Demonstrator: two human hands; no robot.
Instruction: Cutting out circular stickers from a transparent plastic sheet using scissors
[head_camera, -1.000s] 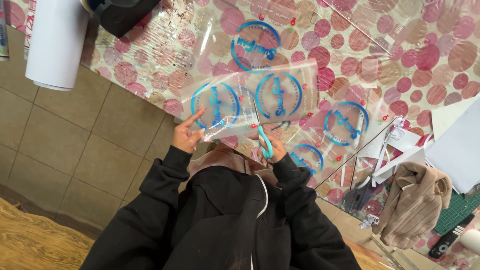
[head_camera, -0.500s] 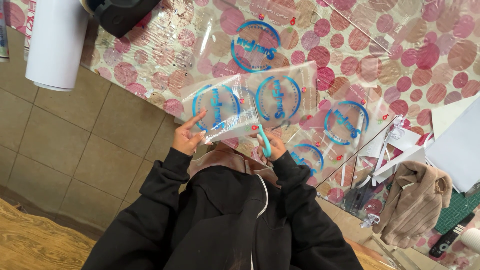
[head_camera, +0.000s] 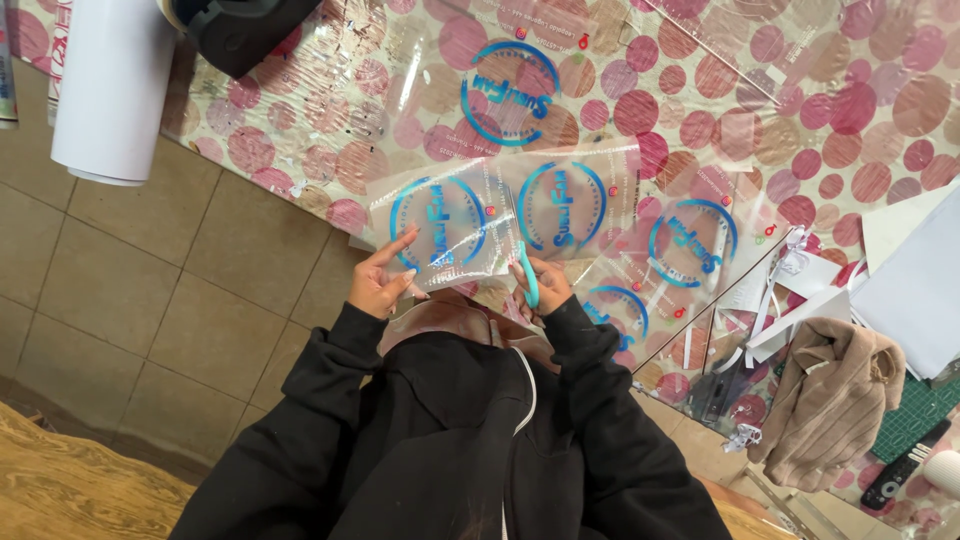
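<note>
I hold a clear plastic film sheet (head_camera: 505, 212) printed with blue round logos, just above the table edge. My left hand (head_camera: 383, 283) pinches its lower left edge, fingers spread. My right hand (head_camera: 548, 287) grips teal-handled scissors (head_camera: 528, 276), with the blades at the sheet's lower edge between two logos. More printed film (head_camera: 690, 240) lies flat on the table to the right. My black hoodie sleeves fill the lower part of the view.
The table wears a pink-dotted cover (head_camera: 820, 90) under clear plastic. A white roll (head_camera: 112, 95) and a black device (head_camera: 240, 30) sit at its left end. A brown garment (head_camera: 830, 400), paper scraps (head_camera: 790, 290), a remote (head_camera: 900, 472) and a green cutting mat (head_camera: 925, 408) lie to the right. Tiled floor (head_camera: 150, 290) is on the left.
The film's lower flap by my left hand has flattened, and that hand has shifted slightly along the edge. The scissors stay at nearly the same spot.
</note>
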